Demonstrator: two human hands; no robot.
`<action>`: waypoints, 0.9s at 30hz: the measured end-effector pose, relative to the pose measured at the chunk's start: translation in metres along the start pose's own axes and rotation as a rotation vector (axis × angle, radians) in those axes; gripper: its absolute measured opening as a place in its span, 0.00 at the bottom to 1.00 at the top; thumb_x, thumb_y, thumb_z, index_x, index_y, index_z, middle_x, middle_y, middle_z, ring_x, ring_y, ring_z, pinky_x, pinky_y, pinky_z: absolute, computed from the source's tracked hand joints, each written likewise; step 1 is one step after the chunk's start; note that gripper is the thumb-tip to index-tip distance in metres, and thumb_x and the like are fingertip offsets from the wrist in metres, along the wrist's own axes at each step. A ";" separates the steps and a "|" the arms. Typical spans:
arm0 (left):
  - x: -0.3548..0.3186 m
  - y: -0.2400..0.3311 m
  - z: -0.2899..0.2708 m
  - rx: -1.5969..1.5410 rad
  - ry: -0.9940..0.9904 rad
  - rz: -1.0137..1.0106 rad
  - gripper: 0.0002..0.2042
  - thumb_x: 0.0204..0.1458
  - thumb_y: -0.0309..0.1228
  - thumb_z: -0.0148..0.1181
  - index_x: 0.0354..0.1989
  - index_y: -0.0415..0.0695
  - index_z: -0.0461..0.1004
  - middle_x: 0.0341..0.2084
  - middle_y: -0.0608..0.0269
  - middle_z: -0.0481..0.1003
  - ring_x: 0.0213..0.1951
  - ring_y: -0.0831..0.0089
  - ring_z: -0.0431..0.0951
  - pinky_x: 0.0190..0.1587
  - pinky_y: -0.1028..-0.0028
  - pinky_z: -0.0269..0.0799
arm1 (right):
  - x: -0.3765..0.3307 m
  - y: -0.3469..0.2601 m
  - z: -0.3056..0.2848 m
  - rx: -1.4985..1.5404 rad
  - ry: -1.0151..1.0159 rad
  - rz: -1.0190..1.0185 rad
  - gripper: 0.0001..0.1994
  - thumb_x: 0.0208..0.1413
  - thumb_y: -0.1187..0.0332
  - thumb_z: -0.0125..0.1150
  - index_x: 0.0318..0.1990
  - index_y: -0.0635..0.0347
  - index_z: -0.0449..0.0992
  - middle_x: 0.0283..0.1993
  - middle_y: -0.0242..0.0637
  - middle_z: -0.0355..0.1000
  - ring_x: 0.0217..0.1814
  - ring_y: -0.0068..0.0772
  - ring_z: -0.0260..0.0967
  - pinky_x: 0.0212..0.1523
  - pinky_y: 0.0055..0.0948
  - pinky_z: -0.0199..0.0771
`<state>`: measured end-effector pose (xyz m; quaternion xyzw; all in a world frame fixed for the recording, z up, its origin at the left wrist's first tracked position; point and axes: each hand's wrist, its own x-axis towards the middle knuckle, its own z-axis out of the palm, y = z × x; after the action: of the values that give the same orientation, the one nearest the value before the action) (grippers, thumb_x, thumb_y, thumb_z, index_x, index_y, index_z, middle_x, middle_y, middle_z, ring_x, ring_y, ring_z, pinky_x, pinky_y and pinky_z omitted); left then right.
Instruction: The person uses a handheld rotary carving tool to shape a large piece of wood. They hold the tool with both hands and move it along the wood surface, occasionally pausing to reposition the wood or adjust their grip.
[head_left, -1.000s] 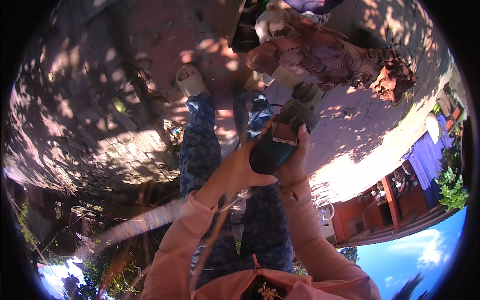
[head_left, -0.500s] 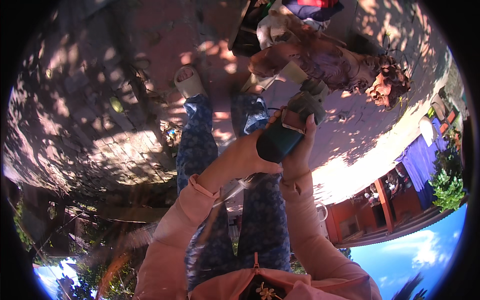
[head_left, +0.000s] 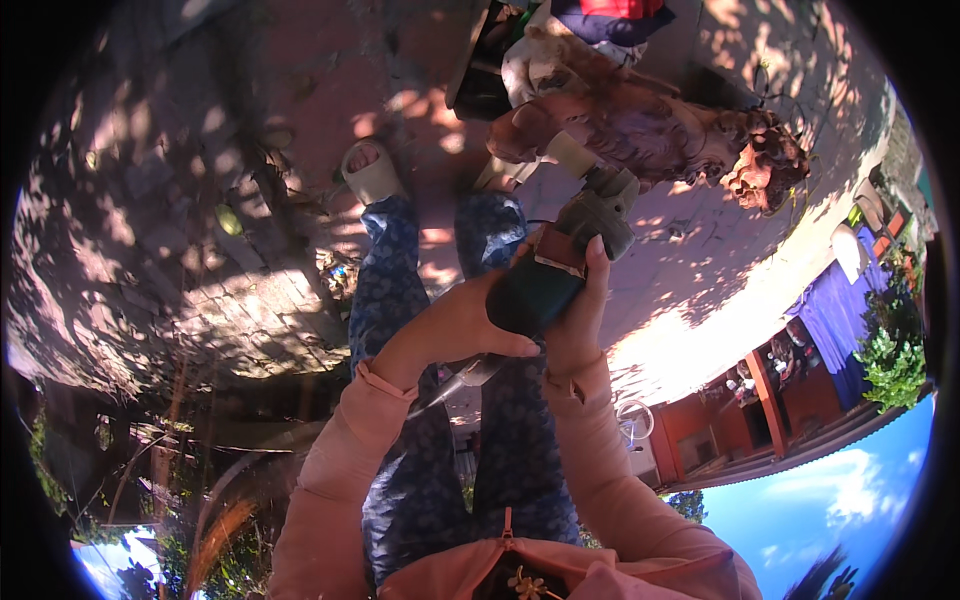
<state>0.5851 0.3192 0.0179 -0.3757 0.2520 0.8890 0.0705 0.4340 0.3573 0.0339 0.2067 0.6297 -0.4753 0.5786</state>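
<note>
We hold a tool (head_left: 560, 265) with a dark green body that looks like smooth, slightly shiny plastic; its grey head looks like dull metal. Just below the tool, our sleeves (head_left: 345, 450) are soft pink cloth, and our trousers (head_left: 395, 290) are blue flowered cloth. Above the tool, the carved figure (head_left: 650, 135) looks rough and matt, like raw wood. Left of the tool, the paving (head_left: 180, 250) is rough brick.
</note>
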 end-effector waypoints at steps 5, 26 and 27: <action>0.013 0.009 -0.018 0.017 -0.108 -0.007 0.38 0.29 0.41 0.75 0.51 0.35 0.68 0.40 0.53 0.75 0.43 0.63 0.75 0.48 0.69 0.68 | 0.004 -0.004 0.014 -0.045 0.070 -0.086 0.30 0.58 0.42 0.46 0.47 0.65 0.68 0.37 0.42 0.71 0.38 0.36 0.72 0.41 0.33 0.74; -0.023 0.003 -0.025 0.047 -0.106 -0.081 0.39 0.30 0.38 0.77 0.55 0.37 0.67 0.43 0.59 0.75 0.45 0.72 0.73 0.50 0.71 0.67 | -0.019 0.027 0.011 0.085 -0.002 -0.021 0.30 0.57 0.42 0.50 0.51 0.63 0.66 0.41 0.43 0.71 0.42 0.38 0.72 0.45 0.35 0.74; -0.030 0.006 -0.024 0.059 -0.096 -0.089 0.40 0.30 0.39 0.77 0.55 0.37 0.67 0.43 0.59 0.75 0.45 0.72 0.73 0.50 0.71 0.67 | -0.023 0.031 0.012 0.102 0.009 -0.004 0.30 0.57 0.42 0.50 0.51 0.63 0.66 0.42 0.43 0.71 0.43 0.38 0.72 0.45 0.35 0.75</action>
<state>0.6197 0.3040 0.0271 -0.3414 0.2573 0.8942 0.1328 0.4709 0.3682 0.0453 0.2367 0.6076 -0.5072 0.5636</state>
